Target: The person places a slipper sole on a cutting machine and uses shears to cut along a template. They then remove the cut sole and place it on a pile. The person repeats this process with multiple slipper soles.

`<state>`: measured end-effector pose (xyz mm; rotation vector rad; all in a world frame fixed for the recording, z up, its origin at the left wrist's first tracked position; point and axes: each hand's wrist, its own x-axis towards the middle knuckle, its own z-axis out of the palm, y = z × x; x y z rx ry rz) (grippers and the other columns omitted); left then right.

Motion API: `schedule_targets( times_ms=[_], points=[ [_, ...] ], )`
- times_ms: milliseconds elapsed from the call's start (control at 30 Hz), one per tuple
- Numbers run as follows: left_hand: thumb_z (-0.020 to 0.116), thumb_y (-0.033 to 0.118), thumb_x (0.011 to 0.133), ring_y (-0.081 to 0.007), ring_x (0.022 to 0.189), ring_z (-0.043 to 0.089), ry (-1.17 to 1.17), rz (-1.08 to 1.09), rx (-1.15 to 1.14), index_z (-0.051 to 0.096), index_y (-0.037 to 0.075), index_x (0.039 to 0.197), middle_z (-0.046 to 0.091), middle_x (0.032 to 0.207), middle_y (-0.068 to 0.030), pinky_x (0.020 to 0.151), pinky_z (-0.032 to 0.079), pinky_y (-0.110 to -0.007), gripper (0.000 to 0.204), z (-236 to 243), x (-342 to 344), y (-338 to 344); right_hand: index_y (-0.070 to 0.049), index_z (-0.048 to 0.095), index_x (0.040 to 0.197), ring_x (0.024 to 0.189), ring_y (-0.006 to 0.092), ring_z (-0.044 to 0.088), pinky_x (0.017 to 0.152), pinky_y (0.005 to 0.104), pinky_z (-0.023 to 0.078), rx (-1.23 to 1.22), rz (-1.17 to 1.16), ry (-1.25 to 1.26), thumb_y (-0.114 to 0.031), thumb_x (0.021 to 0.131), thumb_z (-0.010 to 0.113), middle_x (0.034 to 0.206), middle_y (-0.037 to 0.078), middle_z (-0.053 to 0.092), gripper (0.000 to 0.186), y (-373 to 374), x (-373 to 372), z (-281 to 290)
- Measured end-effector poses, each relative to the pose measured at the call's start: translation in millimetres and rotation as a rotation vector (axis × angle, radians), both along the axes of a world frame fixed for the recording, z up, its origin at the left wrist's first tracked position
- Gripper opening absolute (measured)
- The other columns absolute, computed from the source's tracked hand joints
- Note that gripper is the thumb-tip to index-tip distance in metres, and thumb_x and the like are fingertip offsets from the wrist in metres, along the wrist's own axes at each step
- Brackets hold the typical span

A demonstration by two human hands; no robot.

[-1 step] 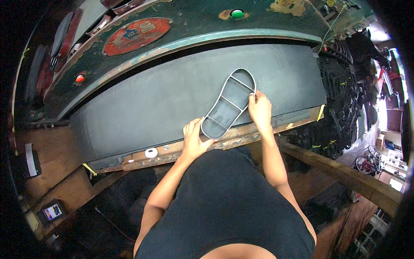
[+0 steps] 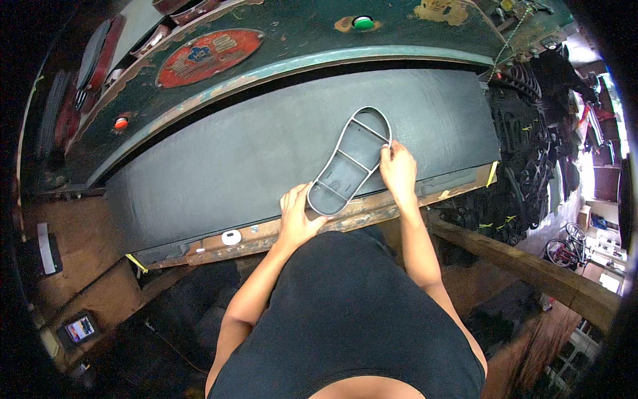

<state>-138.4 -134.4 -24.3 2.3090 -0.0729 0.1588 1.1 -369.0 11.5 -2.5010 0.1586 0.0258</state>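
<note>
A sole-shaped cutting die (image 2: 354, 160), a thin grey metal outline with several crossbars, lies slanted on a wide black sheet (image 2: 232, 146). Dark textured surface with faint marks shows through its openings. At its near, rounded end my left hand (image 2: 296, 216) is closed on the rim, thumb at the bottom edge and fingers along the left side. My right hand (image 2: 400, 174) pinches the rim on the right side, higher up toward the far end. The undersides of both grips are hidden.
Beyond the sheet rises a worn green machine beam (image 2: 299, 36) with a green button (image 2: 363, 24), a red button (image 2: 121, 123) and a red oval plate (image 2: 210, 58). A small white device (image 2: 231, 237) sits on the near ledge. Dark scraps (image 2: 522, 146) pile up at right, beside a wooden rail (image 2: 531, 266).
</note>
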Motion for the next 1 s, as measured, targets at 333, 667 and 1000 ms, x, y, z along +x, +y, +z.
schedule_targets(
  times_ms=[333,667,1000],
  points=[
    [0.083,0.019,0.061,-0.0385,0.125,0.048,-0.012,-0.013,-0.033,0.049,-0.001,0.138,0.053,0.134,-0.0199,0.107,0.035,-0.048,0.086,-14,3,9,-0.002,0.067,0.108,0.093,0.0447,0.066,0.081,0.052,0.051,-0.016,-0.045,-0.029,-0.025,0.098,0.051,0.108,0.021,0.066,0.03,12,0,7],
    [0.086,0.021,0.06,-0.0375,0.127,0.047,0.035,0.014,-0.004,0.049,0.0,0.138,0.05,0.138,-0.0192,0.109,0.033,-0.049,0.089,-10,1,5,0.0,0.066,0.118,0.082,0.0352,0.066,0.079,0.045,0.051,0.178,0.005,-0.046,-0.027,0.097,0.056,0.104,0.019,0.063,0.036,6,10,-13],
    [0.087,0.022,0.058,-0.0325,0.128,0.048,0.004,-0.012,0.064,0.055,0.005,0.132,0.055,0.133,-0.012,0.11,0.03,-0.049,0.083,-17,-10,35,0.002,0.064,0.119,0.08,0.0233,0.06,0.076,0.0366,0.048,0.325,-0.047,-0.114,-0.021,0.1,0.056,0.099,0.014,0.059,0.031,22,-14,-38]
  ],
)
